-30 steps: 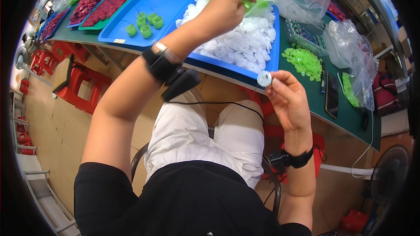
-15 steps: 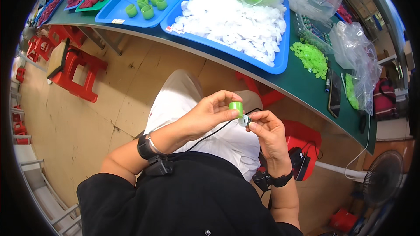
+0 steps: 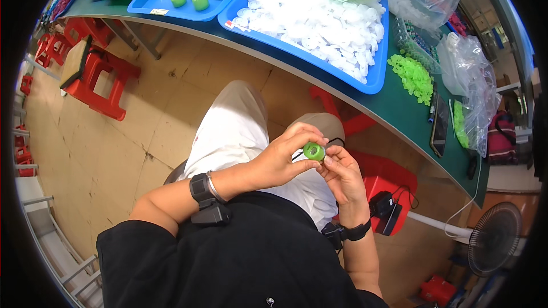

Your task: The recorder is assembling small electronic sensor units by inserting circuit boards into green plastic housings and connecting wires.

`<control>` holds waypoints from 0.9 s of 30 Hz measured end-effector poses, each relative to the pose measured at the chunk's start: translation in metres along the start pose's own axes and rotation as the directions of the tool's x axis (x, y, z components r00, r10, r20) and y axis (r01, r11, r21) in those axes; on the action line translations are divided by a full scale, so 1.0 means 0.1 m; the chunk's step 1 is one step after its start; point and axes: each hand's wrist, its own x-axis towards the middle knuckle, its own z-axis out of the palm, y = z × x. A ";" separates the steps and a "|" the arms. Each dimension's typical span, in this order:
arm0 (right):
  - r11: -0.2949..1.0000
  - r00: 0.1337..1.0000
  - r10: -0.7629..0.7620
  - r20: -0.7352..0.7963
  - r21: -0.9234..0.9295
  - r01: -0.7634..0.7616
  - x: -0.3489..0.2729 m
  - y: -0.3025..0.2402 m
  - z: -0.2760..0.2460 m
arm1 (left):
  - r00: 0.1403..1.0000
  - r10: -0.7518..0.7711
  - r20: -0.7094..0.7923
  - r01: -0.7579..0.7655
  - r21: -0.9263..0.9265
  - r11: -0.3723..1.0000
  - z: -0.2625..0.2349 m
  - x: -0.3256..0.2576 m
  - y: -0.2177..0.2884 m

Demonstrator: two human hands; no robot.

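- Risk, left: green cup (image 3: pixel 313 151), on the wearer's side of the blue tray (image 3: pixel 372 87) of white discs (image 3: pixel 319 28), could have slipped if the left hand (image 3: pixel 285 157) loosened.
- Risk, right: uneven push from the right hand (image 3: pixel 343 177) might have tipped it.
- Left fingers: parted by about the cup's width, clamped on it.
- Right fingers: bunched at cup's right edge; could not tell whether they pinched it or something behind.
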 end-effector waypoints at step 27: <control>0.992 0.989 0.109 0.095 0.054 -0.114 0.05 0.08 -0.11 | 0.993 -0.064 0.104 0.074 -0.102 0.992 -0.03 -0.08 -0.01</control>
